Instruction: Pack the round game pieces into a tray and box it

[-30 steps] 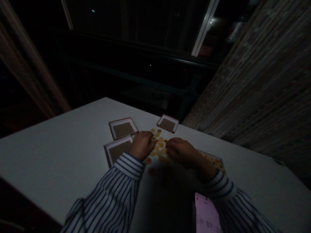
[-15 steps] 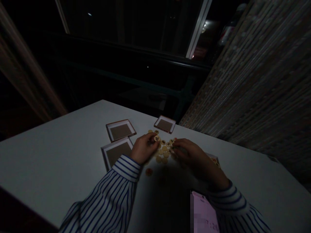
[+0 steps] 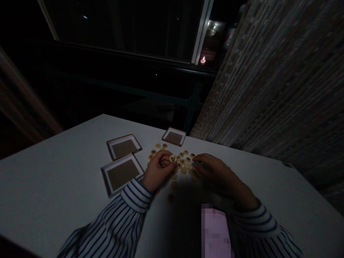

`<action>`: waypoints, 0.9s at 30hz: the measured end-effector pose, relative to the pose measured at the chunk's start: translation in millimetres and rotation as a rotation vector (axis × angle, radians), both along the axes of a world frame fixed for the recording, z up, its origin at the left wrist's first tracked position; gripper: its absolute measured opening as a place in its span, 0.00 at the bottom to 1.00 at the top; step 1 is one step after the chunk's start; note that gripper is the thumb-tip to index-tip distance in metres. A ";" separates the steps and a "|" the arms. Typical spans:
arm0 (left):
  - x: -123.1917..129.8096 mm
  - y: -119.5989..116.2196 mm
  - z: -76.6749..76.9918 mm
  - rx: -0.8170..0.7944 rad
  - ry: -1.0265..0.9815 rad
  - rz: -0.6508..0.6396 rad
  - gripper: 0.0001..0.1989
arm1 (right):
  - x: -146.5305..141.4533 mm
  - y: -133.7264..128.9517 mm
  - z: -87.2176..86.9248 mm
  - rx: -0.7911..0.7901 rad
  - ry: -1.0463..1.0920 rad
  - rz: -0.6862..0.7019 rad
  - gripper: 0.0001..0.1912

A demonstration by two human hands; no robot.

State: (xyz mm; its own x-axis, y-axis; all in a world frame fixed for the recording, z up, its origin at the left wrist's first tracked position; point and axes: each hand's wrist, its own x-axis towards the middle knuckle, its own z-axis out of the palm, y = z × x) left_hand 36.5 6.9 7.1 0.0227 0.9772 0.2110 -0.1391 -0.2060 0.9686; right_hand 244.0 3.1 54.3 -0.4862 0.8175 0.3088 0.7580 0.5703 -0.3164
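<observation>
Between thumb and fingers my left hand (image 3: 159, 169) holds a round wooden piece (image 3: 172, 158) with a black character facing up. My right hand (image 3: 217, 172) hovers at the right side of the scattered pieces, thumb and fingers apart, with nothing seen between them. Several round pieces, some with black or red characters and some blank side up, lie on the white table between and beyond the hands. A marked piece (image 3: 188, 159) is close to my right fingertips. Some pieces are hidden behind my left hand.
Three shallow open boxes stand on the white table (image 3: 67, 172): one at the back (image 3: 174, 136), one at the left (image 3: 124, 146), one nearer (image 3: 123, 174). A lit phone (image 3: 217, 233) lies in front. A string curtain (image 3: 258, 93) hangs at the right.
The view has shifted, so boxes and table appear further left. My right hand has drawn away from the pieces, and the pieces between the hands are more spread out. My left hand still holds its piece.
</observation>
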 end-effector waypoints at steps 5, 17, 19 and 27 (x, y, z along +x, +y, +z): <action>6.7 -8.9 1.7 0.003 0.028 -0.048 0.19 | 8.0 -3.6 8.2 -0.002 -0.012 -0.048 0.14; 29.6 -16.7 -1.1 -0.008 0.135 -0.020 0.18 | 25.4 -20.6 39.8 0.057 0.052 -0.059 0.15; 37.4 -16.4 2.9 0.010 0.130 -0.017 0.17 | 28.0 -23.1 42.5 0.068 0.057 -0.055 0.15; 85.0 -16.6 16.2 -0.039 -0.067 -0.066 0.18 | 33.8 -25.5 46.2 0.082 0.045 -0.086 0.15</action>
